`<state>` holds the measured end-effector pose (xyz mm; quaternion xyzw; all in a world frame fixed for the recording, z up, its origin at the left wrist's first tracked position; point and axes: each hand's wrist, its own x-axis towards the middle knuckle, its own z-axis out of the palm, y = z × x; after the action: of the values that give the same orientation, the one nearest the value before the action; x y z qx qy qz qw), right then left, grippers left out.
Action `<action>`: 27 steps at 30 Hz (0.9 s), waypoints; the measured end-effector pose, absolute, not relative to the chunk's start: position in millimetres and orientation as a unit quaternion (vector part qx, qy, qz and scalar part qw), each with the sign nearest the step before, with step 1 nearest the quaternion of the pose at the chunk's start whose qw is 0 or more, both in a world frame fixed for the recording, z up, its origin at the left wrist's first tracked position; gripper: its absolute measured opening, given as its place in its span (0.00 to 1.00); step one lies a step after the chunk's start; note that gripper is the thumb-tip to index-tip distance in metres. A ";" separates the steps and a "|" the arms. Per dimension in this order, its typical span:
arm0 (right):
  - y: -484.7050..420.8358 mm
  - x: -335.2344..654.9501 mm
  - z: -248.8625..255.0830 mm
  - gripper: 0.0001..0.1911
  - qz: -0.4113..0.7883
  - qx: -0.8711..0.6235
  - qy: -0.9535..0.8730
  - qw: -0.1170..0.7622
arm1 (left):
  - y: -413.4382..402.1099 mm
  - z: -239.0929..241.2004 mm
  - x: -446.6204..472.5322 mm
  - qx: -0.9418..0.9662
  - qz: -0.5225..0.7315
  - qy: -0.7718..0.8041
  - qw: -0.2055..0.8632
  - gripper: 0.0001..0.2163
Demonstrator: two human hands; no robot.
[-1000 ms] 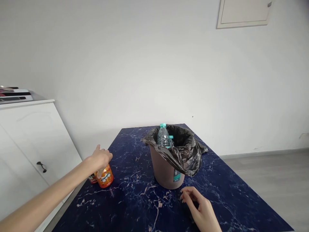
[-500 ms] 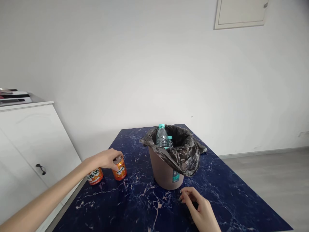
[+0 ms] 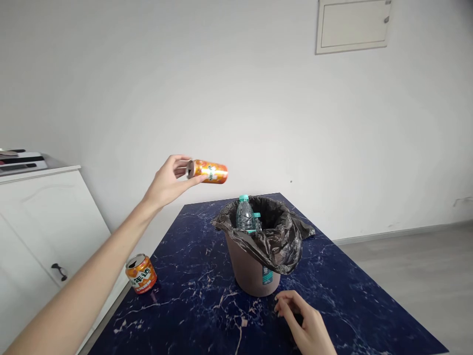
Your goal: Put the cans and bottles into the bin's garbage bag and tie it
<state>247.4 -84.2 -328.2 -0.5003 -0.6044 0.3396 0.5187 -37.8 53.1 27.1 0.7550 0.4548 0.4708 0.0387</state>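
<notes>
A brown bin (image 3: 251, 268) lined with a loose black bag (image 3: 275, 236) stands on the dark blue marbled desk (image 3: 207, 315), just beyond the right hand (image 3: 305, 325) and below and to the right of the left hand (image 3: 168, 183). Inside it two clear plastic bottles with teal caps stand upright, the taller bottle (image 3: 244, 216) rising above the rim and a shorter bottle (image 3: 257, 221) close beside it. The bag's edge hangs over the bin's wall on the side nearer the right hand.

The left hand is raised in the air, its fingers pinching the top end of an orange can (image 3: 207, 171), which lies nearly level with its base pointing toward the bin. The can is above the desk, up and to the left of the bin's mouth, apart from it.

The right hand rests low on the desk near the bin's foot, fingers curled loosely and holding nothing.

Below the left forearm a second orange can (image 3: 141, 273) stands near the desk's edge. Further left of that arm is a white cabinet (image 3: 44, 222).
</notes>
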 end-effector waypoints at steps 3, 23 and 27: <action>-83.6 246.8 -327.9 0.21 0.337 -0.493 -0.603 0.529 | 48.2 29.0 6.3 0.777 0.474 0.399 0.113 0.35; -87.5 248.0 -321.8 0.20 0.361 -0.501 -0.600 0.509 | 59.5 -2.5 92.2 0.873 0.179 0.418 0.174 0.49; -87.9 247.4 -320.2 0.20 0.350 -0.497 -0.599 0.521 | 55.7 -5.8 94.1 0.884 0.124 0.423 0.156 0.50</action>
<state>247.4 -87.9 -320.2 -0.4967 -0.5990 0.3502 0.5213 94.1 55.7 -5.8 0.8839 0.4230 0.1244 0.1558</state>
